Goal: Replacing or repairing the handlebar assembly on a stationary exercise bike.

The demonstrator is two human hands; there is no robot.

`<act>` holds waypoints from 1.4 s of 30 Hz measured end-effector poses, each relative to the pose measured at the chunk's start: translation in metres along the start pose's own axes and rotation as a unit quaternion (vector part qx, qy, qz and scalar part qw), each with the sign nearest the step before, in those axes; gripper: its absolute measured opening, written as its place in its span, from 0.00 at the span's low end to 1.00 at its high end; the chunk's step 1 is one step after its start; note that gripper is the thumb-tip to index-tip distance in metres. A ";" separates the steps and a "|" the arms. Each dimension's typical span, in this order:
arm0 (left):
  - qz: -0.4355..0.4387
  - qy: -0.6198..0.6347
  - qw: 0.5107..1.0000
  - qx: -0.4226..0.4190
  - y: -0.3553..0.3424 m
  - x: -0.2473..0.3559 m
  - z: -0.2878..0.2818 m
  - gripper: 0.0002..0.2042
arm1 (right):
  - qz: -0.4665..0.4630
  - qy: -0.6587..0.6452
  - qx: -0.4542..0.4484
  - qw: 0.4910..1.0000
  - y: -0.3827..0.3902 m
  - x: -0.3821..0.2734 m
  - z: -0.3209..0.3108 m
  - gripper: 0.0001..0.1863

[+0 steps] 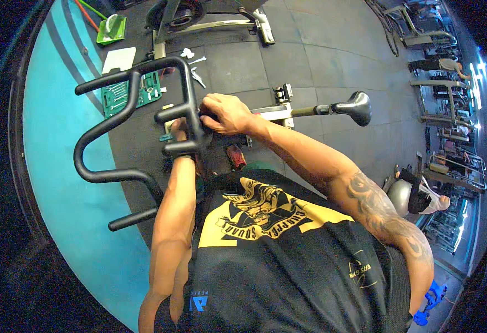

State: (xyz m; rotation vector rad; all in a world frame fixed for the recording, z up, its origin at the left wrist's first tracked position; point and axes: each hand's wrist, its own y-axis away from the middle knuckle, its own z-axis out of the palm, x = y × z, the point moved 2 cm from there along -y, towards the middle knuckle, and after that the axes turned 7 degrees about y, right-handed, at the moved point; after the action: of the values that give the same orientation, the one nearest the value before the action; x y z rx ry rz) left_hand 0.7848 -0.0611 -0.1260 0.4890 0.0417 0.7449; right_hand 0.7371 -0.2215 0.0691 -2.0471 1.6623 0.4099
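Note:
A black multi-grip handlebar [122, 120] of an exercise bike fills the left middle of the head view. My right hand [225, 114] is closed over the handlebar's centre clamp, knuckles up. My left hand [179, 131] sits under the bar's centre tubes, mostly hidden by them, and seems to hold something small and teal against the mount; its grip is unclear. The bike's black saddle [357, 106] juts out to the right on its silver post.
A green tool case [130, 94] with sockets lies open on the dark rubber floor beyond the bar, with loose wrenches [197, 76] beside it. A green dustpan [111, 29] sits farther back. Another bike's base [216, 23] stands at the top. Gym machines [449, 111] line the right side.

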 end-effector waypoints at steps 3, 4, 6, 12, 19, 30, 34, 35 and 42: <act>0.081 -0.188 0.978 -0.039 -0.009 0.010 -0.011 0.24 | -0.023 -0.007 0.011 1.000 -0.003 -0.003 -0.001 0.14; 0.071 -0.188 0.979 -0.042 -0.004 0.002 0.010 0.24 | -0.013 -0.004 0.012 1.000 0.001 0.002 -0.001 0.14; 0.040 -0.099 0.993 -0.051 0.016 -0.003 0.056 0.13 | -0.013 -0.002 0.017 1.000 0.004 0.005 -0.003 0.14; 0.154 -0.432 0.887 0.054 -0.018 0.006 -0.040 0.18 | -0.022 -0.030 0.010 0.999 0.001 -0.004 -0.004 0.13; 0.223 -0.510 0.828 0.071 -0.031 0.009 -0.049 0.09 | -0.005 -0.025 -0.006 1.000 0.000 0.004 0.001 0.12; 0.225 -0.737 0.624 0.129 0.071 0.053 -0.021 0.08 | -0.034 -0.064 0.003 0.997 -0.008 -0.014 -0.001 0.13; 0.127 -0.748 0.613 0.219 0.162 0.026 0.025 0.16 | -0.041 -0.066 0.015 0.997 -0.001 -0.005 0.005 0.14; 0.109 -0.765 0.606 0.190 0.170 0.006 0.083 0.18 | -0.022 -0.051 0.022 0.998 0.006 0.012 -0.001 0.14; 0.320 -0.773 0.459 0.299 0.214 -0.048 0.090 0.14 | -0.057 -0.059 0.019 0.996 0.002 0.002 0.003 0.14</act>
State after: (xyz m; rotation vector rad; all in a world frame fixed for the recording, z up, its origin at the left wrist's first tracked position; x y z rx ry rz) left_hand 0.6305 0.0049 0.0418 1.8121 -1.7925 0.7246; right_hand 0.7362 -0.2222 0.0656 -2.0383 1.4645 0.4486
